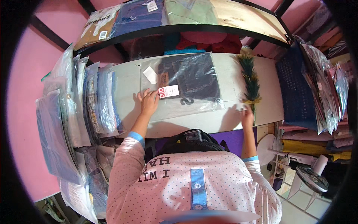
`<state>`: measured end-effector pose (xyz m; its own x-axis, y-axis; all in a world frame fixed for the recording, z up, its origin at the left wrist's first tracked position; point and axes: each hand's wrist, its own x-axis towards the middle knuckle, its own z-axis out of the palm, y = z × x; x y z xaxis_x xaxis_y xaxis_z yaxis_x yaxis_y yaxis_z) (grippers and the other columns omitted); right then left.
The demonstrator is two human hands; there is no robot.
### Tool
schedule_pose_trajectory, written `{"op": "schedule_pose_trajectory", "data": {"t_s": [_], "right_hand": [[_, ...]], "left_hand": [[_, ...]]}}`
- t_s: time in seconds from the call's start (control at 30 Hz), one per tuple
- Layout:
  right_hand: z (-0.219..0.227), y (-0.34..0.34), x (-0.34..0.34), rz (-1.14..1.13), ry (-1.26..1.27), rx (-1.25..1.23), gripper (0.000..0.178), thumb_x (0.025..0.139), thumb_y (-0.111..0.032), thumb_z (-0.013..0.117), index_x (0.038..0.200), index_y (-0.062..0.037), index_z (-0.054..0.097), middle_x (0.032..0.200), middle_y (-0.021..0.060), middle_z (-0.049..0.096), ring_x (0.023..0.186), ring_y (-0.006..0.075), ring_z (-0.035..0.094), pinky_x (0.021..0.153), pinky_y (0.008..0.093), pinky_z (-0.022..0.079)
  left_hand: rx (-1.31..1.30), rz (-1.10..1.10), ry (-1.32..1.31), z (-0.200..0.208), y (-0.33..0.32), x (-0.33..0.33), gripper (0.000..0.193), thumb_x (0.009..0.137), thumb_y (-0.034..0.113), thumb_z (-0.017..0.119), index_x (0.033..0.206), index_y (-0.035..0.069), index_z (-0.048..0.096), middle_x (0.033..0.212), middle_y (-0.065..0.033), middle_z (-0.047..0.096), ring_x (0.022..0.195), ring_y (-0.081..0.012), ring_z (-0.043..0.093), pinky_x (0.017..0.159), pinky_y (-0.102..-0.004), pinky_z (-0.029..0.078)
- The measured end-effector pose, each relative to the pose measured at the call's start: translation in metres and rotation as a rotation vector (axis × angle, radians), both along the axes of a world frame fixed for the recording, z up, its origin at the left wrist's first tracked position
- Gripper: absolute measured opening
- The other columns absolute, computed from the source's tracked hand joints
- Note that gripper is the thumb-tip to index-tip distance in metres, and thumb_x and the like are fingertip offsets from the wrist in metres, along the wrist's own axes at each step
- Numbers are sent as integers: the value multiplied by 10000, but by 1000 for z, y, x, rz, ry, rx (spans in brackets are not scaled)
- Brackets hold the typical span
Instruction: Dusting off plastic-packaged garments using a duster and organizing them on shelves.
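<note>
Dark folded jeans (pixel 197 76) lie in a clear plastic bag (pixel 149 110) on the white table in front of me. A brown waistband patch shows through the plastic, and a white tag (pixel 150 75) lies beside it. My left hand (pixel 148 102) rests at the bag's left part with fingers spread, its fingertips by a white and red label (pixel 169 92). On the right, my right hand (pixel 247 117) has its fingers drawn together beside the stem of a green artificial sprig (pixel 249 80) with a yellow ribbon (pixel 253 101). Whatever is in those fingertips is too small to make out.
Bagged folded garments (pixel 106 100) stand in a row at the table's left, with more stacked below. Another stack of bagged clothes (pixel 298 87) is on the right. A shelf (pixel 244 16) with bagged garments spans the back. A fan (pixel 312 178) stands at lower right.
</note>
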<state>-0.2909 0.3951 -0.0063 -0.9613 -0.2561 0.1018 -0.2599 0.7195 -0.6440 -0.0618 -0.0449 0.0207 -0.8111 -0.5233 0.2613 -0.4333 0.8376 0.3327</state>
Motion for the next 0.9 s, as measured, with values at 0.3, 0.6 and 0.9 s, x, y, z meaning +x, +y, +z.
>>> {"op": "schedule_pose_trajectory", "data": {"t_s": [0.3, 0.6, 0.9], "right_hand": [[15, -93, -2, 279, -645, -649, 575, 880, -148, 521, 1407, -99, 294, 1376, 134, 401, 1207, 224, 430, 935, 341, 388], [48, -73, 7, 582, 331, 328, 642, 746, -48, 526, 1363, -138, 373, 1441, 147, 294, 1322, 392, 246, 1038, 527, 262], [34, -101, 78, 1032, 400, 235, 472, 799, -117, 473, 1269, -157, 486, 1380, 41, 413, 1339, 233, 291, 1070, 559, 178]], "left_hand": [[293, -270, -322, 14, 65, -33, 238, 850, 272, 541, 1039, 200, 668, 1003, -72, 632, 1068, -227, 516, 1008, -583, 163], [-121, -338, -286, 39, 45, -34, 506, 773, 20, 462, 1256, 162, 511, 1330, -13, 464, 1253, -193, 383, 1055, -525, 169], [-299, -501, -398, 11, 1, -15, 452, 829, 93, 461, 1273, 171, 485, 1359, 0, 446, 1315, -193, 326, 1071, -594, 97]]}}
